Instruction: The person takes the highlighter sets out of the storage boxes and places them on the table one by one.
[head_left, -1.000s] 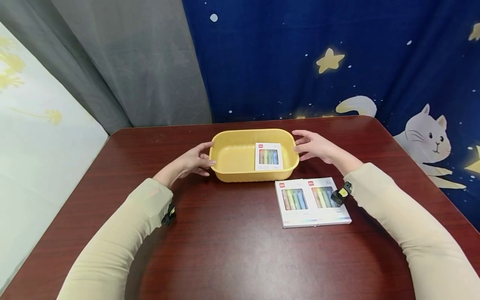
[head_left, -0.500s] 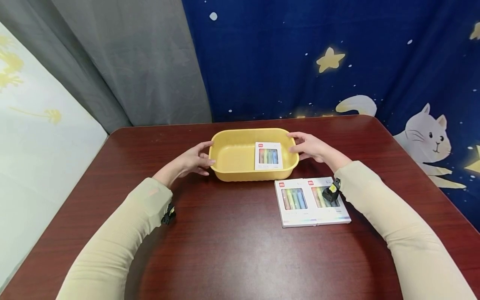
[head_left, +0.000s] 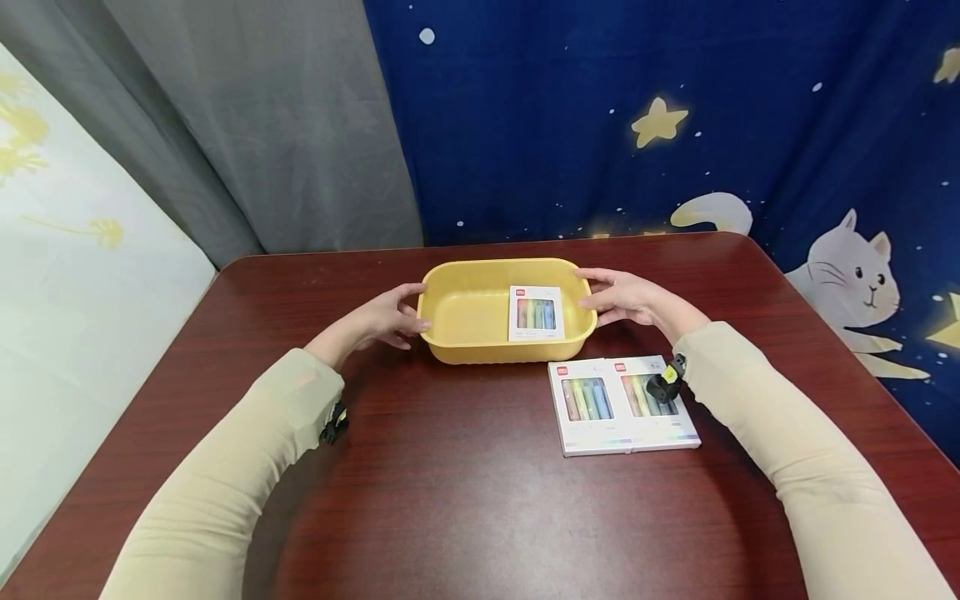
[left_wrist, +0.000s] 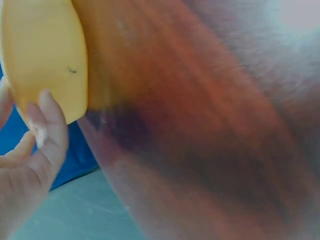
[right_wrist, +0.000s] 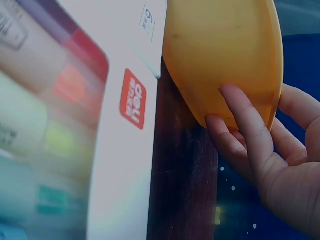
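Note:
A yellow plastic bin (head_left: 468,321) sits on the far part of the table, holding one small white box of highlighters (head_left: 537,313) at its right end. My left hand (head_left: 382,321) grips the bin's left end, fingertips at the rim. Opposite, my right hand (head_left: 626,297) holds the right end, with fingers over the rim and against the wall. In the left wrist view, fingers (left_wrist: 52,117) lie against the bin's outer wall. The right wrist view shows fingers (right_wrist: 252,127) on the wall, others behind the rim.
Two white highlighter boxes (head_left: 624,437) lie side by side in front of the bin's right end, partly under my right wrist camera (head_left: 666,380). The dark red table (head_left: 450,508) ends at a blue curtain (head_left: 540,125) and a grey curtain (head_left: 300,125).
My right hand has moved left onto the bin's right rim, its fingers now over the edge. The left hand, bin and boxes stay nearly where they were.

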